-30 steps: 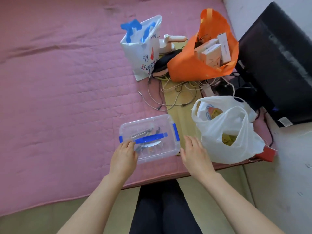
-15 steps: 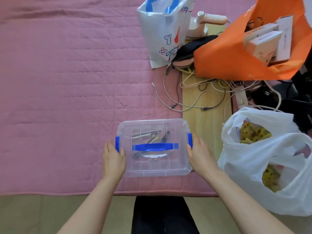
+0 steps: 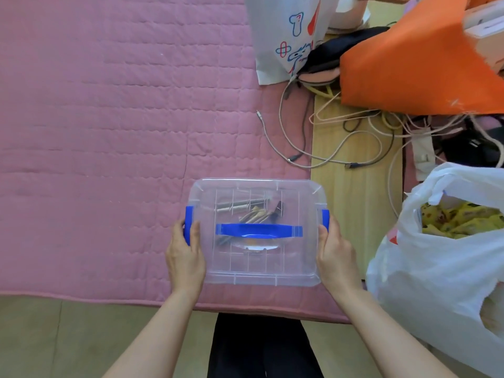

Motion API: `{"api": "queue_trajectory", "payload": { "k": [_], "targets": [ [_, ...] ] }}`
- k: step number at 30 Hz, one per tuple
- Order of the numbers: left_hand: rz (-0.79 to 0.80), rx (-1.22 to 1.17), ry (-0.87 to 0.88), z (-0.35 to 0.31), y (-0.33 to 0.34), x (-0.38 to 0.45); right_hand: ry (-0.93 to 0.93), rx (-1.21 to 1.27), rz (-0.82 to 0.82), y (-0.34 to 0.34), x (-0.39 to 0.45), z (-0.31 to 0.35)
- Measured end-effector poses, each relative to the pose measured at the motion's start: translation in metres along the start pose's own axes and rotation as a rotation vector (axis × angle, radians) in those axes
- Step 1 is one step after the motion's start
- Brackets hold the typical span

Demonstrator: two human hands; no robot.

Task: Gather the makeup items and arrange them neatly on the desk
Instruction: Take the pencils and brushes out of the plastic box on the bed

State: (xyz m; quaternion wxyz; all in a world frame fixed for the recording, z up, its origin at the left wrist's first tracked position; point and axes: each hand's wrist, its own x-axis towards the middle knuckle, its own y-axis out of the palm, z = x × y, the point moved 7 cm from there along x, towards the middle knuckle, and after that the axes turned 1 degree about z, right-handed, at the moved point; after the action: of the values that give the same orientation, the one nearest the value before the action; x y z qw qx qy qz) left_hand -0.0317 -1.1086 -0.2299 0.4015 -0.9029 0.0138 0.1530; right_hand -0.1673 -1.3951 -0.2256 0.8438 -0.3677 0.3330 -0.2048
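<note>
A clear plastic storage box (image 3: pixel 259 263) with a blue carry handle (image 3: pixel 258 231) and blue side latches sits on the pink quilted mat (image 3: pixel 109 118), lid on. Through the lid I see several slim makeup items (image 3: pixel 251 211), blurred by the plastic. My left hand (image 3: pixel 185 257) grips the box's left side, thumb by the left latch (image 3: pixel 188 225). My right hand (image 3: pixel 336 257) grips the right side, fingers at the right latch (image 3: pixel 325 218).
A white plastic bag (image 3: pixel 436 268) with yellow packets sits close to the right. Tangled cables (image 3: pixel 341 137) lie on the wooden strip behind the box. An orange bag (image 3: pixel 409 64) and a white printed paper bag (image 3: pixel 289 39) stand at the back. The mat's edge runs just below the box.
Both hands have closed in from the box's near corners onto its two sides at the latches. The camera has moved closer over the box.
</note>
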Motion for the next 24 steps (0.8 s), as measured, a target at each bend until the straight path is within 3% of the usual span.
{"api": "queue_trajectory", "payload": {
  "k": [14, 17, 21, 24],
  "targets": [
    [-0.040, 0.009, -0.014, 0.004, 0.002, 0.011, -0.027, 0.060, -0.168, -0.002, 0.004, -0.006],
    [-0.027, 0.007, -0.111, 0.011, 0.000, 0.011, 0.067, 0.130, -0.168, -0.001, 0.003, -0.016],
    [0.069, -0.202, -0.389, 0.030, 0.006, 0.019, 0.154, 0.205, -0.096, 0.003, 0.011, -0.022],
    [0.124, -0.286, -0.505, 0.037, 0.010, 0.023, 0.248, 0.260, -0.077, 0.004, 0.016, -0.028]
  ]
}}
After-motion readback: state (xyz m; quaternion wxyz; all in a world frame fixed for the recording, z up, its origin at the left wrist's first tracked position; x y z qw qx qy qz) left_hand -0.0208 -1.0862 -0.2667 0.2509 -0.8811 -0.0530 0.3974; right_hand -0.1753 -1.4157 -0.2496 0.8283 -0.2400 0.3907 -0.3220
